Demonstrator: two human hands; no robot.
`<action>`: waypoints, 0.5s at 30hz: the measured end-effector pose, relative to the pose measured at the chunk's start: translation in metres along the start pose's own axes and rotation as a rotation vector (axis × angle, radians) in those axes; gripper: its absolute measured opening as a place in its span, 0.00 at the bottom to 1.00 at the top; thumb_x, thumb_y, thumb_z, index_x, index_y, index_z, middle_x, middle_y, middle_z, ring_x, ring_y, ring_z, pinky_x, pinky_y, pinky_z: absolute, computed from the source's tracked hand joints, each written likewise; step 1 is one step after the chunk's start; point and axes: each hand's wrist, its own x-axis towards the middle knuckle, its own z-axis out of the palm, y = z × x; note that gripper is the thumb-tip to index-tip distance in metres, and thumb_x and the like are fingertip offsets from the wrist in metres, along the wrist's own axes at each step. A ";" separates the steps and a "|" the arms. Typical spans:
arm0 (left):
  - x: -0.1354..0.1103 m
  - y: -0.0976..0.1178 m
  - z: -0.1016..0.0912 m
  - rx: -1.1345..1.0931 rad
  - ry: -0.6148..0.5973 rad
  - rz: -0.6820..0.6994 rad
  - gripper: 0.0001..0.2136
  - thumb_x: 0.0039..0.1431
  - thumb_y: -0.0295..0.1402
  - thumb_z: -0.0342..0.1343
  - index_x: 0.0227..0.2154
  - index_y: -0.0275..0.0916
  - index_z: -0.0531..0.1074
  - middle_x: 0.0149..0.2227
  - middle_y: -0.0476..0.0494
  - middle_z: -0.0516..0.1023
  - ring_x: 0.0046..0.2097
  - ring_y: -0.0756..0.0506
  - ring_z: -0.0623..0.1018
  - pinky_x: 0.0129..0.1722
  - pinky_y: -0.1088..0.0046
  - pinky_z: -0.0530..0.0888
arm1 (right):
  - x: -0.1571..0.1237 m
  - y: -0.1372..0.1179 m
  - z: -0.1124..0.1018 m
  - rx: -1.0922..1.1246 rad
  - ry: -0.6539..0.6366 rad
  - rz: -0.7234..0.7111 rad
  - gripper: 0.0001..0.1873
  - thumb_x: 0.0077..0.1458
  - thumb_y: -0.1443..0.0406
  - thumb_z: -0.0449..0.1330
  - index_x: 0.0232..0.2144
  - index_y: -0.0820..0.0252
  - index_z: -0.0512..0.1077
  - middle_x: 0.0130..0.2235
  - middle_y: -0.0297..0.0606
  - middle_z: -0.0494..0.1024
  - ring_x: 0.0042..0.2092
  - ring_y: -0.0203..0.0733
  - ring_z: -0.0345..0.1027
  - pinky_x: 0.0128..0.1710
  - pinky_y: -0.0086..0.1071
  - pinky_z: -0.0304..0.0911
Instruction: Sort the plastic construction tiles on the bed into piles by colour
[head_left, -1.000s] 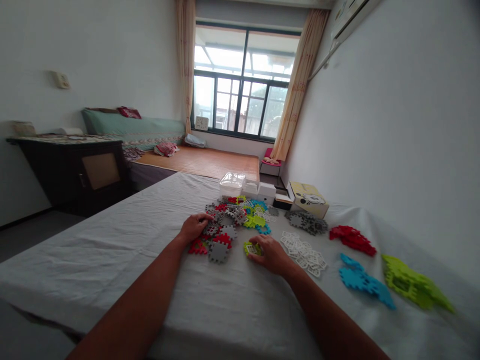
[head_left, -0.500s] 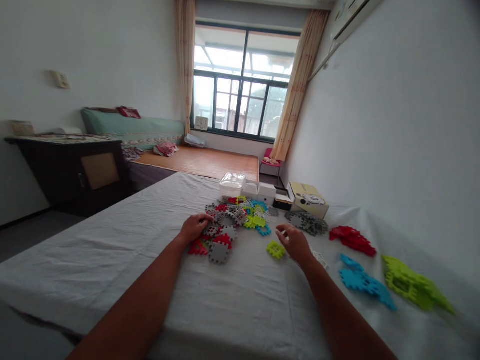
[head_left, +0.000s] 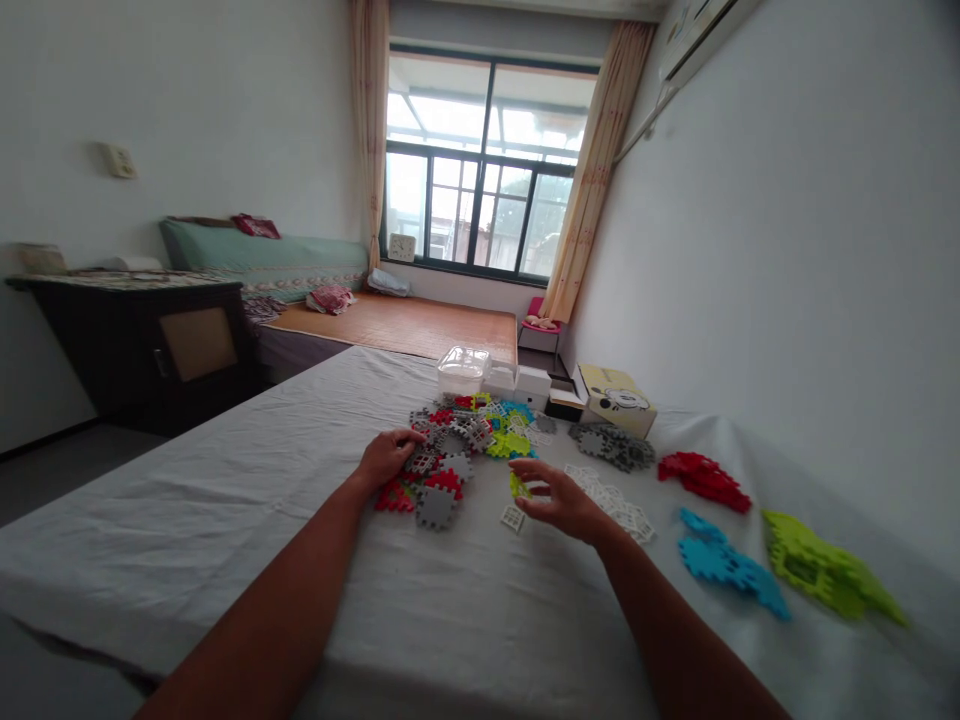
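Lime-green piece (head_left: 519, 486) between thumb and fingers of the right hand (head_left: 553, 497), spread moderately; gripped or not, can't tell from here. White lattice square (head_left: 512, 518) flat on the desk (head_left: 450, 620), just nearer the person. Left hand (head_left: 385, 457) at the left edge of the mixed pile (head_left: 454, 440), fingers bent, hold unclear. Clear plastic box (head_left: 463, 372) behind; red heap (head_left: 701, 478) off right.

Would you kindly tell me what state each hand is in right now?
Left hand: at the left edge of the mixed pile; any grip cannot be told.
Right hand: curved around a lime piece; whether gripped cannot be told.
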 end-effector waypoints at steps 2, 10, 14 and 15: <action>-0.001 0.003 -0.001 -0.009 -0.004 -0.004 0.15 0.49 0.34 0.48 0.36 0.42 0.77 0.38 0.50 0.80 0.41 0.47 0.76 0.41 0.75 0.70 | 0.002 -0.001 -0.004 0.084 0.071 0.033 0.26 0.46 0.57 0.60 0.49 0.53 0.66 0.50 0.39 0.69 0.47 0.41 0.65 0.42 0.36 0.65; 0.002 -0.004 -0.001 -0.047 -0.005 0.006 0.15 0.49 0.38 0.48 0.36 0.43 0.76 0.39 0.51 0.79 0.43 0.45 0.76 0.45 0.74 0.69 | -0.021 0.005 -0.066 0.058 0.310 0.142 0.25 0.49 0.49 0.56 0.44 0.58 0.70 0.43 0.42 0.75 0.44 0.46 0.69 0.41 0.38 0.65; 0.004 -0.005 -0.001 -0.011 -0.020 0.002 0.15 0.49 0.39 0.48 0.36 0.44 0.76 0.40 0.51 0.79 0.43 0.45 0.76 0.45 0.74 0.69 | -0.079 0.039 -0.146 -0.446 0.483 0.266 0.24 0.47 0.48 0.55 0.41 0.55 0.72 0.42 0.41 0.77 0.43 0.47 0.70 0.43 0.38 0.64; 0.004 -0.004 -0.002 -0.001 -0.025 -0.001 0.15 0.49 0.39 0.48 0.36 0.44 0.76 0.39 0.51 0.79 0.43 0.45 0.76 0.45 0.74 0.69 | -0.098 0.051 -0.170 -0.589 0.567 0.341 0.24 0.47 0.48 0.53 0.40 0.55 0.72 0.40 0.42 0.77 0.41 0.47 0.70 0.42 0.38 0.64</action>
